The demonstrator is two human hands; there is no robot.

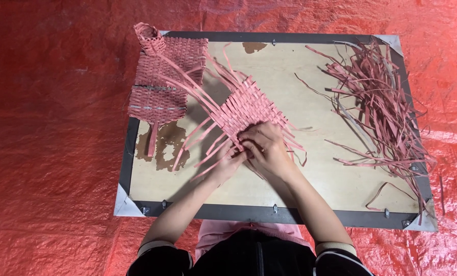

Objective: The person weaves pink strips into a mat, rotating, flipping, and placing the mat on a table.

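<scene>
Two hands work at the near edge of a half-woven pink mat (246, 110), which lies flat near the middle of the wooden board (310, 179). The right hand (269, 151) has its fingers curled down onto the weave, pinching strip ends; the left hand (227, 162) is partly hidden beneath it, its grip impossible to read. Risk noted: loose strips (203, 135) fan out unsecured on every side, so a hard pull could slacken or skew the rows. The spare strip pile (381, 107) lies well apart; finished woven pieces (162, 82) overhang the board's far left edge and could be nudged off.
</scene>
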